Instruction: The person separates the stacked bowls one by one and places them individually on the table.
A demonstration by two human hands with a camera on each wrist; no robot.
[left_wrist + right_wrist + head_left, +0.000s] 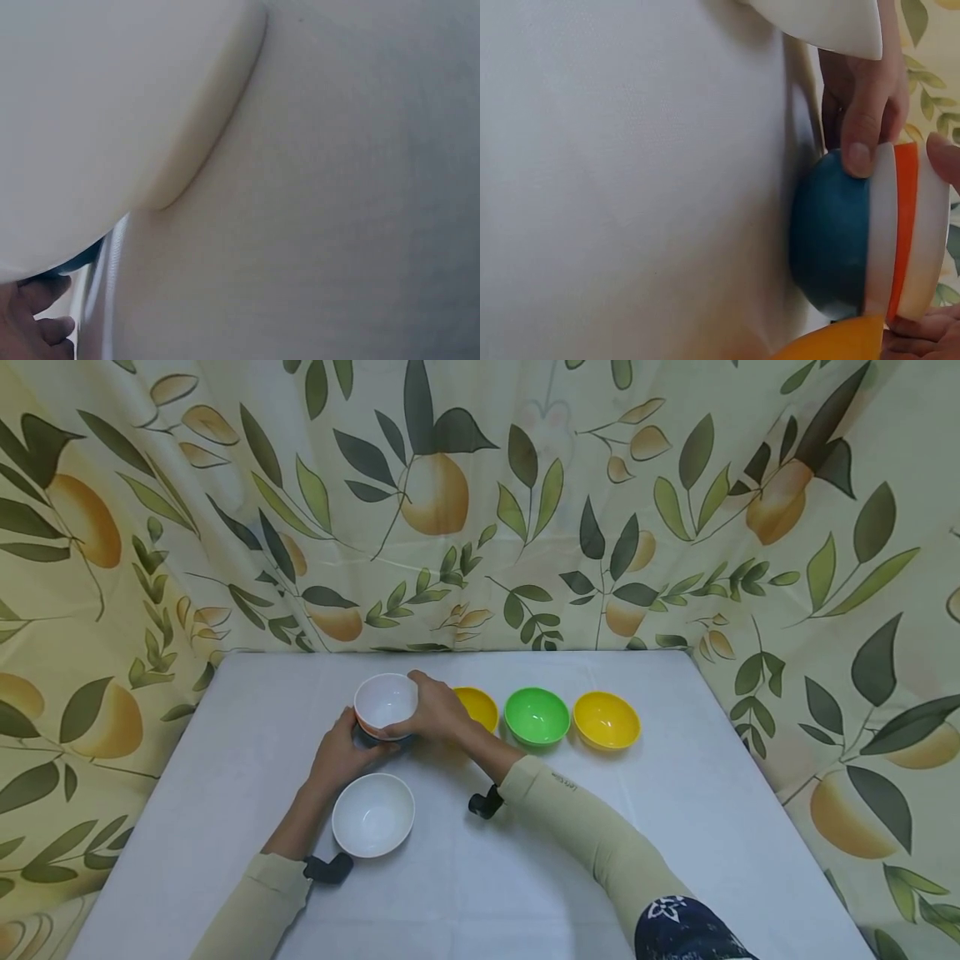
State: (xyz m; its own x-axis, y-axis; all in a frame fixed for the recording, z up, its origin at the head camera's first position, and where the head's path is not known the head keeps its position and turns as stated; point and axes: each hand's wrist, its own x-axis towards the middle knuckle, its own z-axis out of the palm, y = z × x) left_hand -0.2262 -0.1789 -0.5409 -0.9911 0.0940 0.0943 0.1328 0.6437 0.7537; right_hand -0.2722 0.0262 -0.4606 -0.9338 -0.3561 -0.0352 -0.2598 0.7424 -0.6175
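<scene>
a stack of four bowls is held at the far left of the tabletop [480, 893]: a blue bowl [829, 232] at the bottom, then a lower white bowl [881, 225], an orange bowl [904, 225] and a top white bowl [384, 697]. the left grip [337, 760] is clamped on the blue bowl from the left and near side, its thumb laid across the blue wall. the top white bowl is clamped by the right grip [438, 706] from the right, at the rim. whether the tabletop is touched by the blue bowl cannot be told. a separate white bowl [373, 816] is set upright on the near side of the stack, beside the left wrist. to the right, a yellow bowl [477, 706], partly hidden by the right grip, a green bowl [537, 717] and another yellow bowl [607, 721] are lined up, upright. the far side is closed off by a curtain [525, 602] printed with leaves and fruit.
</scene>
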